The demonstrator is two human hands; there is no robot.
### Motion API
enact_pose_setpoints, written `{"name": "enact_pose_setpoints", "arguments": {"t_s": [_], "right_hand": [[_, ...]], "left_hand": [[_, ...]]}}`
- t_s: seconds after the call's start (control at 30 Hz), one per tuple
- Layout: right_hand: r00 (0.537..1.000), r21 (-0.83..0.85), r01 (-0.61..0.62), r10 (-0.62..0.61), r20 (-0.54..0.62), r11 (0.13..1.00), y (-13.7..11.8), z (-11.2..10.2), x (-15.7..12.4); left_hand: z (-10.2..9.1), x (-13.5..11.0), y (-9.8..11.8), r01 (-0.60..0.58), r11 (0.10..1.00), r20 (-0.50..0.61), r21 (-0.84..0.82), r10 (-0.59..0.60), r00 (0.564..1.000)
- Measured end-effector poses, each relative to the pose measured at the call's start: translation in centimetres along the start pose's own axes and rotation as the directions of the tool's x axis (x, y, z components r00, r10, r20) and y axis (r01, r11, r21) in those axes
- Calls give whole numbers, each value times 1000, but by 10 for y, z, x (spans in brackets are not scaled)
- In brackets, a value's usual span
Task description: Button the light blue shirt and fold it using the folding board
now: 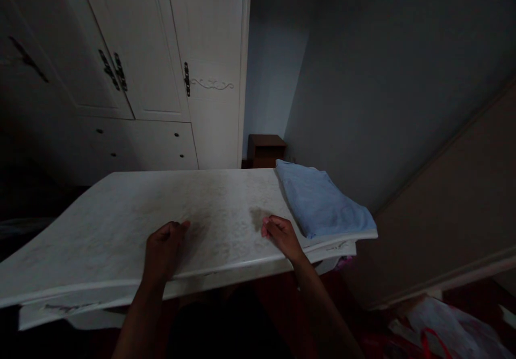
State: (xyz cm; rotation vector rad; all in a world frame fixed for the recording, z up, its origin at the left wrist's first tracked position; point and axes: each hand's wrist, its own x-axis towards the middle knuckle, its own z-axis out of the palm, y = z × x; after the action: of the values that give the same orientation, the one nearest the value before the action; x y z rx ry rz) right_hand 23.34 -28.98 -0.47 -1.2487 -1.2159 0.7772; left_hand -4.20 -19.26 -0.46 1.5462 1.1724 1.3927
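White tabletop; blue cloth slants lengthwise away, leftward; left hand, right hand seem closed.

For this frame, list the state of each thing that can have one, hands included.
Left hand: loosely curled; contents unclear.
Right hand: curled at a small pinkish thing, too dim to identify.
White table: top marked with dark smudges.
Blue cloth: folded, lying on the table's right end.
Wardrobe doors: shut.
Drawers: shut.
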Motion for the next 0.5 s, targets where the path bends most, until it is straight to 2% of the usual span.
{"name": "enact_pose_setpoints", "arguments": {"t_s": [0.13, 0.3, 0.5], "right_hand": [[1000, -9, 14, -14, 11, 1000, -2, -1, -1], [1000, 7, 14, -14, 9, 1000, -2, -1, -1], [1000, 11, 24, -24, 3, 1000, -3, -1, -2]], "left_hand": [[1, 0, 3, 70, 992, 17, -101, -69, 997], [2, 0, 5, 72, 988, 8, -139, -72, 997], [-1, 0, -1, 66, 995, -5, -79, -67, 998]]}}
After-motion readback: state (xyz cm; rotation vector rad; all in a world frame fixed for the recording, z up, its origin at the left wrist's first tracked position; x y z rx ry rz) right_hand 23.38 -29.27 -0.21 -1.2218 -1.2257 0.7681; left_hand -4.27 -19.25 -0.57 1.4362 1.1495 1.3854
